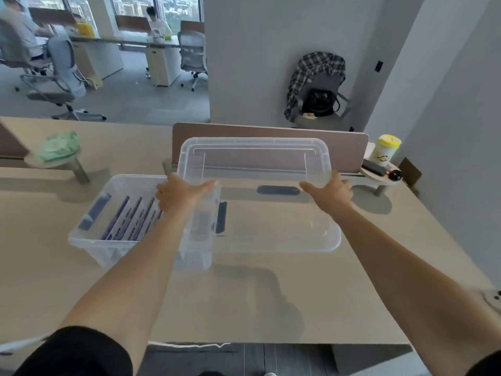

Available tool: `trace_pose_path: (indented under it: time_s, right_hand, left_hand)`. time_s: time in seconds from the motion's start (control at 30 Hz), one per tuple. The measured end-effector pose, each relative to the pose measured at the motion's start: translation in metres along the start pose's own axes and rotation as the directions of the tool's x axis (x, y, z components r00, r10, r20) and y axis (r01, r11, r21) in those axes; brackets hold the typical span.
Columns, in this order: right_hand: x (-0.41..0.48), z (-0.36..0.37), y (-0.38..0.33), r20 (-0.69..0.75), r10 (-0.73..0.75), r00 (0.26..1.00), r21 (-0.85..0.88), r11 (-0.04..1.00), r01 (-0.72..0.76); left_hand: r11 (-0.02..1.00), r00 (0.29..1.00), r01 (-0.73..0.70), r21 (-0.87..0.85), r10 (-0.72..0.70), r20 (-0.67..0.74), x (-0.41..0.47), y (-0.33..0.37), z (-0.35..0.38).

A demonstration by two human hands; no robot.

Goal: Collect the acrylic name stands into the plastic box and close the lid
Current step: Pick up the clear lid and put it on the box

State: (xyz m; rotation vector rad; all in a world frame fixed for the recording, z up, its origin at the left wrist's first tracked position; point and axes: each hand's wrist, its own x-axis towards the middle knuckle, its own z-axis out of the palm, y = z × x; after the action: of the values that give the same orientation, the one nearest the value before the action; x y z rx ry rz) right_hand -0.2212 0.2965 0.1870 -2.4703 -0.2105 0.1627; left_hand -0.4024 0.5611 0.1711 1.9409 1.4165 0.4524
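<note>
Clear lid [254, 164] raised, purple stands [127, 221] in box [89, 241]

A beige desk [244, 308] is seen across the foreground, backed by a brown divider panel [341, 147]. Pale grey walls [257, 63] are seen behind and at right. A grey chair [322, 122] is set against the wall, draped with a checked shirt [314, 66]; a black bag [320, 103] is placed on its seat. At upper left, grey floor [135, 99], white desks [162, 63] and mesh office chairs [63, 66] are shown, with two people [21, 31] seated. Daylight is admitted through windows [176, 9]. A yellow-lidded canister [385, 150] is set on a round side shelf [379, 178].
</note>
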Motion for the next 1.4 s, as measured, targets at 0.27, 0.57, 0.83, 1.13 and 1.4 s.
trace_pose_path:
  time_s: [0.27, 0.57, 0.83, 1.13, 1.4]
  right_hand:
    - [-0.021, 0.082, -0.089, 0.189, -0.145, 0.971, -0.007, 0.989, 0.149]
    - [-0.002, 0.185, -0.160, 0.332, -0.137, 0.933, 0.039, 0.991, 0.131]
    - [-0.009, 0.242, -0.184, 0.237, -0.052, 0.970, 0.048, 0.998, 0.042]
    - [-0.050, 0.271, -0.184, 0.122, 0.070, 0.990, 0.110, 0.990, -0.084]
    - [-0.049, 0.277, -0.166, 0.133, 0.133, 0.982, 0.056, 0.988, -0.141]
  left_hand:
    - [0.998, 0.994, 0.039, 0.045, -0.034, -0.099, 0.060, -0.088, -0.084]
    - [0.981, 0.961, 0.192, 0.000, -0.187, -0.203, 0.123, -0.133, -0.130]
    - [0.997, 0.988, 0.020, -0.080, -0.032, -0.153, 0.194, -0.173, -0.123]
    - [0.993, 0.988, -0.110, -0.045, 0.114, 0.105, 0.247, -0.219, -0.115]
    - [0.991, 0.967, -0.127, -0.042, 0.134, 0.216, 0.248, -0.224, -0.106]
